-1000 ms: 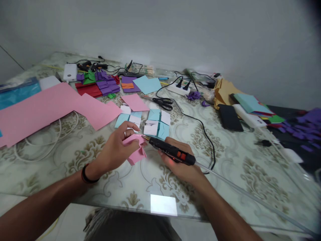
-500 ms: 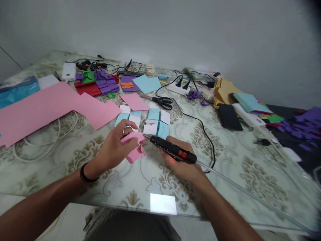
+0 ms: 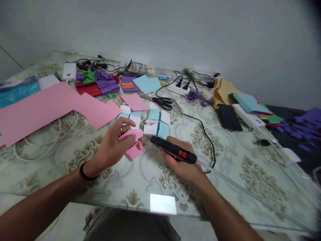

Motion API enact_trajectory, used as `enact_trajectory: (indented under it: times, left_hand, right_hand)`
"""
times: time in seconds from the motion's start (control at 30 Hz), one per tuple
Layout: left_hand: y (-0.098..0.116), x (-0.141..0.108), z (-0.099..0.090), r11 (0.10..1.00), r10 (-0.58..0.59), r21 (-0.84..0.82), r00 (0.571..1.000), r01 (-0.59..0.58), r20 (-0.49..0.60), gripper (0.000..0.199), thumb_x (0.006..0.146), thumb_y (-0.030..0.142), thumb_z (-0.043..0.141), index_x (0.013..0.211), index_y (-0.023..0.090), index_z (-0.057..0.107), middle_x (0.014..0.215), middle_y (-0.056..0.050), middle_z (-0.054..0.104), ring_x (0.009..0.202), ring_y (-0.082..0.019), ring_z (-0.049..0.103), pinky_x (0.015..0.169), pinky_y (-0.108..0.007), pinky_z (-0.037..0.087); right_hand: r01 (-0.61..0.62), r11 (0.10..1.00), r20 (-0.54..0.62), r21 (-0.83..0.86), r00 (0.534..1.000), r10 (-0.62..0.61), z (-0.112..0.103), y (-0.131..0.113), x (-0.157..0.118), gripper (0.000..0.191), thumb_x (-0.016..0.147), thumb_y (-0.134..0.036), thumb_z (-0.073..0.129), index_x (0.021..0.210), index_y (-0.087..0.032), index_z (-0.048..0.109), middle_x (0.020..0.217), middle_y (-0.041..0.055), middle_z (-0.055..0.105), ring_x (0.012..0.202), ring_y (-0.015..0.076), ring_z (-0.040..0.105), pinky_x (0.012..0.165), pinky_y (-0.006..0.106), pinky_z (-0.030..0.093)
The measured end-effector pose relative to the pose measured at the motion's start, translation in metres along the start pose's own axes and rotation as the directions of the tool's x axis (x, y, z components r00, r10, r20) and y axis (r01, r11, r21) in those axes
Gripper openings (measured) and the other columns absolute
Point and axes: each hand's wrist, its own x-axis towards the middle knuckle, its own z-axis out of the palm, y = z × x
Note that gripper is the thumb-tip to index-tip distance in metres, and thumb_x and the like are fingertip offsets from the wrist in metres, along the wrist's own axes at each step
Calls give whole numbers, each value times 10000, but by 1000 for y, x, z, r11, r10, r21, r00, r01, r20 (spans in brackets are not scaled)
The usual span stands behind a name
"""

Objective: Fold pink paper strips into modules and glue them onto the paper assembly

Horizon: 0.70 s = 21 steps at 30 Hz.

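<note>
Between the thumb and fingers of my left hand [image 3: 114,140] is a folded piece of pink paper [image 3: 135,151], its upper edge shiny. My right hand [image 3: 182,160] is wrapped around a black hot glue gun [image 3: 173,149] with orange switches and a small red light. The gun's nozzle points left, close to the paper's right corner; whether they touch I cannot tell. A long clear glue stick [image 3: 240,185] runs out of the gun's back. Just beyond my hands lie folded blue and white paper pieces [image 3: 153,114] and a pink square [image 3: 134,101].
Black-handled scissors [image 3: 164,103] lie behind the folded pieces, near a white power strip [image 3: 178,87]. A black cord [image 3: 200,120] curves toward the gun. Large pink sheets [image 3: 50,107] cover the left side. A black phone [image 3: 229,116] and brown paper [image 3: 224,90] lie to the right.
My left hand has moved slightly left with the pink paper, so its top edge has drawn a little away from the nozzle. My right hand and the glue gun have hardly moved.
</note>
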Motion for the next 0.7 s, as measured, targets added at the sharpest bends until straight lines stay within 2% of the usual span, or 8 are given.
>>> enact_trajectory:
  times: [0.1,0.23,0.47,0.7]
  left_hand:
    - [-1,-1,-1,1000,23,-6,1000,-23,6,253,867,152,635,1085,246,551,741,34,679,559,-135,621,499,-220,443]
    - [-3,-1,-2,996,45,79,999,-44,-13,269,840,128,645,1077,235,573,666,77,524,479,-84,434,458,-199,325]
    - [-6,-2,0,990,53,134,999,-53,-2,253,848,124,615,1070,234,565,633,95,380,500,-83,378,455,-189,271]
    - [-6,-3,0,976,76,207,997,-72,-15,251,856,111,585,1074,233,565,628,95,350,519,-92,356,463,-190,276]
  right_hand:
    - [49,999,10,14,999,-49,-1,-2,1,248,894,-147,618,694,-224,493,645,-38,489,572,128,486,543,263,364]
    - [100,994,-1,54,995,-100,0,-5,3,221,927,-189,621,732,-225,524,703,-12,541,617,145,522,563,282,401]
    - [94,993,-11,69,996,-93,6,-5,2,177,926,-174,630,773,-228,560,752,-7,578,653,145,544,597,297,429]
    - [61,998,-7,21,998,-61,8,-1,0,202,903,-150,627,746,-233,533,700,-19,531,630,147,535,575,297,403]
